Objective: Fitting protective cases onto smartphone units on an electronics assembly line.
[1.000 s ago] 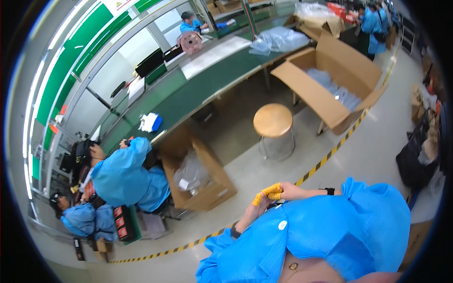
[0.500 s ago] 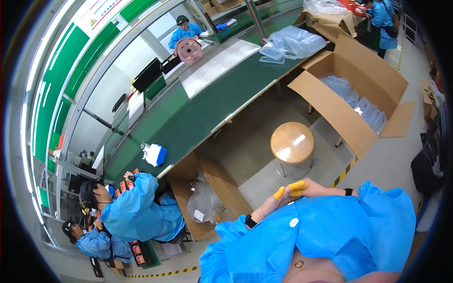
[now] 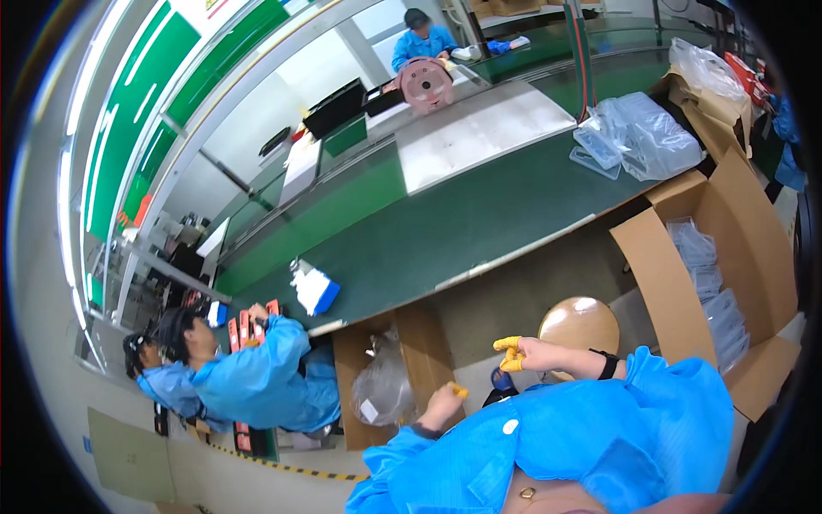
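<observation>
right hand [image 3: 531,354]: held out in front of the blue smock [image 3: 565,428], palm side toward the left hand; fingers bent with a gap between tips, nothing seen gripped.
left hand [image 3: 442,404]: held lower, apart from the right; fingers seemed loosely curled, no object seen; could not be told whether closed.
finger cots [image 3: 507,343]: worn on fingertips of both hands, probably so that handled surfaces were not marked.
stool [image 3: 582,324]: nearest to right hand, partly covered by it in view; placed below the counter [image 3: 479,223] edge, presumably for seated work.
left carton [image 3: 430,351]: nearest to left hand; set against the counter, clear bag [image 3: 379,385] held inside, likely contained off the worktop.
right carton [image 3: 664,278]: flaps spread outward, probably so the clear plastic trays [image 3: 726,325] inside could be reached; trays lined up, likely to save space.
clear plastic pack [image 3: 646,141]: laid on the counter just above the right carton, presumably for short reach.
red boxes [image 3: 244,330]: grouped before a co-worker [image 3: 257,377], seemingly within easy reach.
</observation>
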A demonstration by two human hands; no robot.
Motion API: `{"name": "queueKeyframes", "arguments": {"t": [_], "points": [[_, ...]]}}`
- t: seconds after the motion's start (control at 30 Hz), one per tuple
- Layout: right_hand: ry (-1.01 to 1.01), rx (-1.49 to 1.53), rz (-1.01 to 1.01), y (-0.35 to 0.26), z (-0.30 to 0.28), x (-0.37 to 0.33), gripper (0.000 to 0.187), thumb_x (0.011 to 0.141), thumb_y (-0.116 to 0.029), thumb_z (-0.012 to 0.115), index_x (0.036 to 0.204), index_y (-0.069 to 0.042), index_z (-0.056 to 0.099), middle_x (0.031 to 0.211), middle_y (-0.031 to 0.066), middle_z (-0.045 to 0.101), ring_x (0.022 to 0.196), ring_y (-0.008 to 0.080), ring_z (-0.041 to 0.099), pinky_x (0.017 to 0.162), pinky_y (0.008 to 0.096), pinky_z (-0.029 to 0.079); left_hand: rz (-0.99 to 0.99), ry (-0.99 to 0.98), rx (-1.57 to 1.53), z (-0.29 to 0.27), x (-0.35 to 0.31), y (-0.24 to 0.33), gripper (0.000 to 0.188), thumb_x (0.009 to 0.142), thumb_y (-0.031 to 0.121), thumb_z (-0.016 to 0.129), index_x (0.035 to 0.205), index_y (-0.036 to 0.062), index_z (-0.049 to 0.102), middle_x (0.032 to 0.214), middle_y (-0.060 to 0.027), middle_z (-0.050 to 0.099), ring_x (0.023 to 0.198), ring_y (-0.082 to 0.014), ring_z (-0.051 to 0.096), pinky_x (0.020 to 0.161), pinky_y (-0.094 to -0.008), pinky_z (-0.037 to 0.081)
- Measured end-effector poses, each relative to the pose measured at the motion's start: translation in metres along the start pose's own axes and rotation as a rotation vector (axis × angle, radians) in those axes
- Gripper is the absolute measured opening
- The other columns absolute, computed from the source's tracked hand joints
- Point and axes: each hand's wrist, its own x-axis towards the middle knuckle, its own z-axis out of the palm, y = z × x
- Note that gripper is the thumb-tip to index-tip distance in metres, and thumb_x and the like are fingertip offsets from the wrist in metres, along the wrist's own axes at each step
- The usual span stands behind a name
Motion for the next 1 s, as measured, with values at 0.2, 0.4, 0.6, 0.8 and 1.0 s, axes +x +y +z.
{"name": "queueKeyframes", "arguments": {"t": [0.2,0.4,0.6,0.8,1.0], "points": [[0.181,0.112,0.028,0.029,-0.034,0.053,0.052,0.075,-0.005,0.058,0.122,-0.001,0.035,0.092,0.0068,0.055,0.085,0.0128,0.052,0.075,0.0237,0.041,0.143,-0.153,0.091,-0.018,0.073,-0.007,0.025,0.072,0.023,0.054,0.087,0.0030,0.056,0.086,-0.0174,0.059,0.084,-0.0322,0.055,0.071,-0.0402,0.044],[0.307,0.353,0.055,-0.019,-0.071,0.092,0.050,0.078,-0.010,0.056,0.123,-0.006,0.035,0.101,0.0049,0.054,0.089,0.0104,0.050,0.074,0.0234,0.041,0.566,-0.102,-0.250,-0.072,0.181,0.080,0.024,0.072,0.005,0.046,0.094,0.0028,0.054,0.088,-0.0178,0.058,0.084,-0.0317,0.055,0.072,-0.0356,0.044],[0.405,0.705,0.017,-0.035,-0.080,0.126,0.040,0.080,-0.013,0.054,0.119,-0.008,0.043,0.099,-0.0003,0.054,0.082,0.0053,0.049,0.062,0.0158,0.037,0.609,-0.406,-0.809,-0.081,0.195,0.124,0.030,0.077,-0.001,0.038,0.105,-0.0010,0.048,0.098,-0.0101,0.055,0.093,-0.0190,0.050,0.081,-0.0271,0.038],[0.283,0.760,0.005,-0.029,-0.118,0.136,0.039,0.081,-0.017,0.054,0.117,-0.008,0.044,0.100,0.0001,0.054,0.085,0.0052,0.050,0.062,0.0164,0.038,0.590,-0.440,-0.817,-0.096,0.222,0.139,0.029,0.075,-0.002,0.041,0.103,-0.0021,0.048,0.095,-0.0097,0.056,0.090,-0.0171,0.052,0.078,-0.0257,0.039],[-0.031,0.786,0.040,-0.034,-0.173,0.154,0.039,0.082,-0.016,0.051,0.118,-0.006,0.042,0.105,0.0029,0.053,0.094,0.0106,0.050,0.066,0.0189,0.040,0.488,-0.500,-0.671,-0.108,0.264,0.158,0.027,0.075,-0.001,0.043,0.100,-0.0020,0.052,0.093,-0.0061,0.057,0.085,-0.0143,0.053,0.074,-0.0252,0.041]]}}
